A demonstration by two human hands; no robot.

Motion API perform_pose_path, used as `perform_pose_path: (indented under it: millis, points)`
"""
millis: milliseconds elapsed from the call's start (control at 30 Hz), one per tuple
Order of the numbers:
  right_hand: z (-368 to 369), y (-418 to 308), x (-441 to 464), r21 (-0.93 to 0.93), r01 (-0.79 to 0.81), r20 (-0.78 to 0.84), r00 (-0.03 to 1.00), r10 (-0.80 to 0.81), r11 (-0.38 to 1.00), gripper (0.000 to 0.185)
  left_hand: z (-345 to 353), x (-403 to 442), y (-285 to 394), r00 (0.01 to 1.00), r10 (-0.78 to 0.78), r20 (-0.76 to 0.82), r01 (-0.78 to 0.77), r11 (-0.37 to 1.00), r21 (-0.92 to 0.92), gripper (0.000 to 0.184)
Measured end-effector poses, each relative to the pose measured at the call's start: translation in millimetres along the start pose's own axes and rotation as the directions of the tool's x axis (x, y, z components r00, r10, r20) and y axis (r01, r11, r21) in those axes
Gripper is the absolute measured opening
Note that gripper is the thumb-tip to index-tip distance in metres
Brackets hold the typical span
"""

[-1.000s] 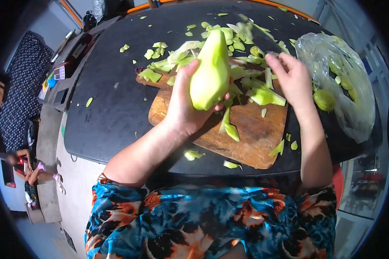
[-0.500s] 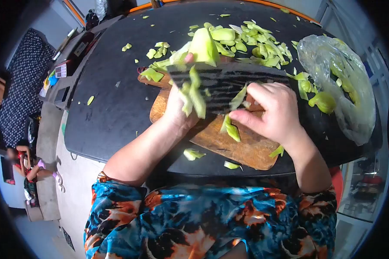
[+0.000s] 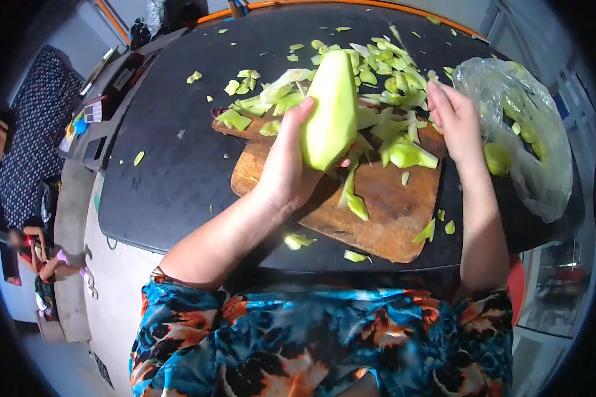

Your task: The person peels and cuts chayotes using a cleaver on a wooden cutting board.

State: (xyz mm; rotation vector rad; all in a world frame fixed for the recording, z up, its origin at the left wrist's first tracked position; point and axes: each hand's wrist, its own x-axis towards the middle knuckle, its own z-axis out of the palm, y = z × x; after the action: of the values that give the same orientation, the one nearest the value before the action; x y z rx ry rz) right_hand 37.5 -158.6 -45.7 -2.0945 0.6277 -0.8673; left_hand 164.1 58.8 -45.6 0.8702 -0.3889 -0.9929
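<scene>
My left hand (image 3: 295, 149) grips a large peeled pale green fruit (image 3: 331, 112), held tilted above the cutting board; its exact kind I cannot tell. My right hand (image 3: 455, 119) is raised to the right of it, fingers closed round the knife (image 3: 412, 54), whose blade shows nearly edge-on as a thin line. Beneath them lies a wooden cutting board (image 3: 384, 225) with slices and peelings (image 3: 407, 153) scattered on it. The knife handle is mostly hidden by my fingers.
A heap of green peelings (image 3: 384, 63) covers the black table (image 3: 159, 192) beyond the board. On the right, a clear plastic bag (image 3: 549, 172) holds green pieces, with a round green fruit (image 3: 496, 159) beside it. A person (image 3: 40, 255) sits far left.
The knife and my right hand have moved up and right, away from the fruit. The blade has turned from broadside to edge-on. The fruit now stands fully in view in my left hand.
</scene>
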Motion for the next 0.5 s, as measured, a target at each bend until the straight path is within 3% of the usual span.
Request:
perform_pose_path:
  millis: [100, 133, 167, 200, 233, 267, 333, 500]
  points:
    - [13.1, -26.4, -22.9, 0.070, 0.226, 0.084, 0.969, -0.232, 0.972, 0.038, -0.6, 4.2, 2.4, 0.996, -0.041, -0.078, 0.034, 0.996, -0.079, 0.053]
    - [14.7, -30.5, -30.5, -0.033, 0.279, 0.137, 0.952, -0.272, 0.960, 0.034, -1.1, 4.4, 2.6, 0.995, -0.028, -0.092, 0.020, 0.996, -0.086, 0.052]
    - [19.1, -45.5, -41.9, 0.112, 0.245, 0.187, 0.947, -0.262, 0.963, 0.030, -2.2, 4.6, 1.7, 0.994, -0.016, -0.105, 0.007, 0.996, -0.092, 0.051]
    - [21.6, -51.4, -47.5, 0.093, 0.299, 0.227, 0.922, -0.312, 0.950, 0.028, -3.7, 4.9, -0.2, 0.993, -0.006, -0.117, -0.005, 0.995, -0.097, 0.051]
    - [25.1, -56.3, -52.2, 0.071, 0.403, 0.214, 0.887, -0.409, 0.912, 0.031, -8.8, 7.4, -7.4, 0.994, 0.041, -0.100, -0.059, 0.983, -0.176, 0.050]
    - [25.3, -60.1, -53.6, -0.006, 0.519, 0.229, 0.833, -0.504, 0.855, 0.035, -15.4, 9.9, -10.6, 0.996, 0.080, 0.043, -0.068, 0.968, -0.243, 0.050]
    - [25.9, -63.5, -55.7, -0.052, 0.610, 0.249, 0.775, -0.581, 0.791, 0.038, -23.4, 14.7, -10.2, 0.998, -0.056, -0.012, 0.051, 0.965, -0.258, 0.050]
    - [26.1, -58.4, -52.3, -0.084, 0.593, 0.229, 0.794, -0.564, 0.801, 0.039, -17.4, 10.7, -11.0, 0.999, 0.054, 0.001, -0.052, 0.972, -0.228, 0.049]
